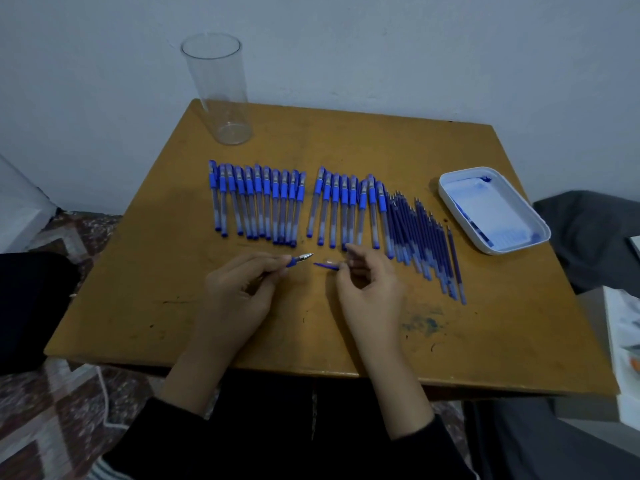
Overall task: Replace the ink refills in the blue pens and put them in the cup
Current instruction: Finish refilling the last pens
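Against a pale wall [381, 46], a worn ochre tabletop [346, 140] is seen from above. At its near middle a pen [298, 260] is gripped in the left hand [239, 296]. The fingers are curled round the barrel, so only the blue grip and the metal tip are shown, pointing right. Just beside that tip, but apart from it, a small cap [327, 265] with a blue clip is pinched between the thumb and fingertips of the right hand [370, 289]. Both forearms are seen crossing the table's near edge, and dark sleeves [180, 441] are worn.

Beyond the hands, capped pens are laid side by side in two rows, caps toward the wall: a left row [256, 202] and a right row [346, 209], with a narrow gap between them. Against the right row's outer side, a fan of bare blue refills [426, 244] is spread toward the right. Farther right, a white tray [485, 209] stained with blue ink is set near the table's edge. A blue ink smear [426, 323] is marked on the wood nearer than the refills.

At the far left corner a tall clear cup [221, 98] is stood upright, well apart from the pens, its base visible through the wall. A patterned rug [52, 410] is glimpsed on the floor at the left.
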